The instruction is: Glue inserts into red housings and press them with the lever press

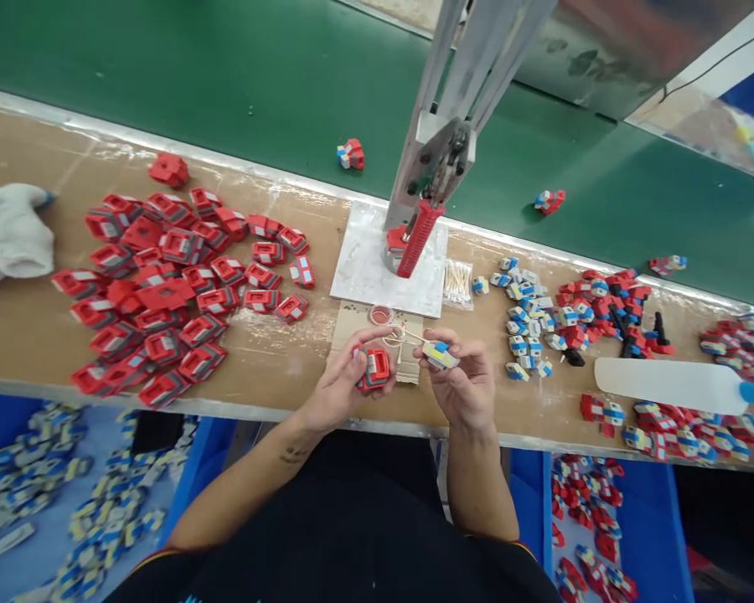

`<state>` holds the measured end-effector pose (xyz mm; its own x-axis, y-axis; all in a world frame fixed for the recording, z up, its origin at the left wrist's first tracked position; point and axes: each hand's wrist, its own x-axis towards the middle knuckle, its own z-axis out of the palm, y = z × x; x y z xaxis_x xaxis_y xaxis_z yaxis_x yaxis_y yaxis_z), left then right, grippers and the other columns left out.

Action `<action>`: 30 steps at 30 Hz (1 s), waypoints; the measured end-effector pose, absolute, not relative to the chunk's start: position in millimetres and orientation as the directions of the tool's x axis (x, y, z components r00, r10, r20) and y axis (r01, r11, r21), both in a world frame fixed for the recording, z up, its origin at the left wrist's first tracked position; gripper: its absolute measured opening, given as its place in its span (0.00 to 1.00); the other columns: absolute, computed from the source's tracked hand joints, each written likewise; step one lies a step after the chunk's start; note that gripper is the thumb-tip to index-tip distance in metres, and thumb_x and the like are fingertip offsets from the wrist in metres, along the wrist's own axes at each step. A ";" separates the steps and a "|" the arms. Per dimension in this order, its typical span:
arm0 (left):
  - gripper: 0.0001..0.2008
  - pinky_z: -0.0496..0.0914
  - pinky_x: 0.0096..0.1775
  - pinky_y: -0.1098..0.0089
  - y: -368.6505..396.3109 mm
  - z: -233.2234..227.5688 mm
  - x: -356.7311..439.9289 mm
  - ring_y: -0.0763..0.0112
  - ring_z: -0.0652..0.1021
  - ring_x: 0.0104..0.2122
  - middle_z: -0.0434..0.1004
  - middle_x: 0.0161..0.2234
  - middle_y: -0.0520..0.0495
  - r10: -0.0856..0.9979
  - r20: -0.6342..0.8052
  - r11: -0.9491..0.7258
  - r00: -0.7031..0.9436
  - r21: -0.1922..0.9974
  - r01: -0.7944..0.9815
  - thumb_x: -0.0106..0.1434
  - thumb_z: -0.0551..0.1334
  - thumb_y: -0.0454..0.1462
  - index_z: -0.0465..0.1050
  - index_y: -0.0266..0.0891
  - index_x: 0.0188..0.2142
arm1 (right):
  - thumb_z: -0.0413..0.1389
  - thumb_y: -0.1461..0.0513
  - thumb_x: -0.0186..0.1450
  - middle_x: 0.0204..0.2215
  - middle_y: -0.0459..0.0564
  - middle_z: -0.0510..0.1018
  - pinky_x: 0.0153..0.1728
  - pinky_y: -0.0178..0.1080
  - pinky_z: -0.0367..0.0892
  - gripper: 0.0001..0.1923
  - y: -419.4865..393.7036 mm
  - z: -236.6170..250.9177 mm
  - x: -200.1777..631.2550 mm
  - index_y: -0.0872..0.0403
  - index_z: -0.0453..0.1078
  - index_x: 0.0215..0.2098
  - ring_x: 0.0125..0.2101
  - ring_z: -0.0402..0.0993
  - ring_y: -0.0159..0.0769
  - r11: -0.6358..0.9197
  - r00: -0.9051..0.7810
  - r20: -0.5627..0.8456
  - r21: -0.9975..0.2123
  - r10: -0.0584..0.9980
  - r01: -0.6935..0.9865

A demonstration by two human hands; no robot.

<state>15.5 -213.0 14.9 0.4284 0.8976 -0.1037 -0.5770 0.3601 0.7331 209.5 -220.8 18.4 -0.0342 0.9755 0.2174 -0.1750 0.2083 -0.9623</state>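
Note:
My left hand (345, 381) is closed around a red and grey plastic toy part (377, 367), its rectangular recess facing up. In the fingers of my right hand (465, 381) is a white toy part (441, 355) with blue and yellow patches. A thin cotton swab (408, 335) also sticks out from that hand towards the left, above the cardboard. The two parts are apart, held at about the same height over the table's front. Behind them, a small round dish (381, 315) with reddish contents sits on a cardboard piece (345, 322).
A lever press with a red handle (420, 239) stands on a white plate (364, 260). Red parts (163, 285) pile up left; blue-white parts (521, 318) and a white bottle (666, 383) lie right. Behind runs a green belt (226, 100); blue bins (653, 511) stand below.

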 end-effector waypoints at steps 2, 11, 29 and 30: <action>0.26 0.65 0.25 0.74 -214.9 16.3 19.3 0.73 0.75 0.24 0.76 0.33 0.49 0.887 -0.145 0.412 0.438 0.677 -0.610 0.68 0.66 0.58 0.72 0.43 0.53 | 0.64 0.47 0.69 0.48 0.51 0.83 0.36 0.43 0.83 0.14 -222.7 23.2 205.0 0.45 0.68 0.42 0.37 0.86 0.39 0.174 -0.047 0.185 -0.969 0.982 -0.177; 0.24 0.68 0.27 0.70 -219.9 15.7 20.2 0.71 0.73 0.24 0.73 0.30 0.51 0.894 -0.194 0.417 0.403 0.686 -0.596 0.65 0.67 0.59 0.69 0.42 0.43 | 0.70 0.59 0.65 0.45 0.52 0.84 0.50 0.51 0.82 0.12 -235.0 38.5 183.0 0.47 0.71 0.38 0.48 0.85 0.46 0.355 -0.065 0.352 -0.934 0.934 0.036; 0.33 0.66 0.32 0.72 -244.0 25.6 14.6 0.74 0.69 0.29 0.70 0.35 0.52 0.927 -0.121 0.260 0.356 0.890 -0.374 0.57 0.76 0.56 0.62 0.43 0.48 | 0.67 0.66 0.66 0.39 0.54 0.86 0.41 0.52 0.85 0.11 -239.3 29.5 178.6 0.47 0.76 0.44 0.44 0.86 0.49 0.546 -0.171 0.519 -0.806 0.837 0.228; 0.37 0.64 0.31 0.73 -242.6 25.1 14.8 0.75 0.68 0.28 0.70 0.34 0.53 0.920 -0.131 0.282 0.369 0.876 -0.392 0.51 0.80 0.54 0.61 0.43 0.47 | 0.66 0.65 0.66 0.39 0.54 0.86 0.39 0.51 0.85 0.10 -240.0 25.2 175.3 0.47 0.76 0.44 0.44 0.86 0.49 0.580 -0.167 0.556 -0.781 0.815 0.233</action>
<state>14.8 -242.6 25.1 0.3688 0.9203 -0.1306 -0.3923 0.2815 0.8757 175.3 -240.0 25.2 -0.1668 0.8146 0.5555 0.2332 0.5800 -0.7805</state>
